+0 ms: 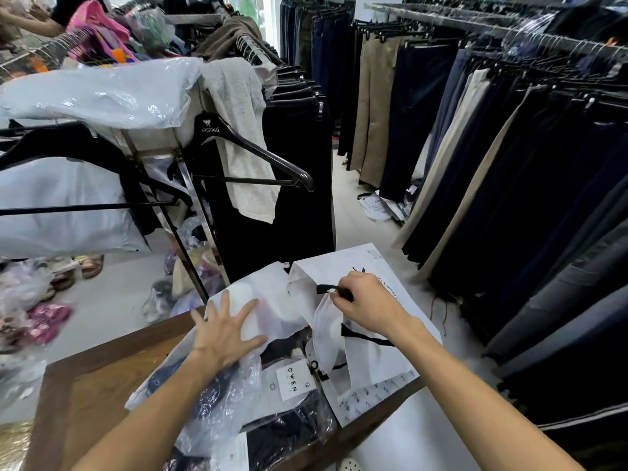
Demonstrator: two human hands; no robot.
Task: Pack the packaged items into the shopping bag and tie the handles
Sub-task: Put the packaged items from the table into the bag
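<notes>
The left hand is lying spread wide and flat, fingers splayed, pressing down on the thin white shopping bag, gripping nothing. The right hand is pinching narrow around a black handle at the mouth of a second, stiffer white bag, which is lying partly under the wrist. The packaged items, dark garments in clear plastic with a white tag reading OWEN, are sitting on the near part of the wooden surface, just below both hands and partly tucked under the white bags; they are not yet clearly inside anything.

The likely trouble: the clear wrappers are looking slick, so a package is at risk of sliding toward the near edge of the surface, where some plastic is already hanging over. The thin bag could tear or collapse shut if pulled while the palm is pinning it. The black handle may slip from such a small pinch.

The surface is brown wood with a raised border, crowded at this corner. Around it, racks of dark and beige trousers are hanging to the right, an empty black hanger is dangling ahead, and bagged clothes are lying on the pale floor
</notes>
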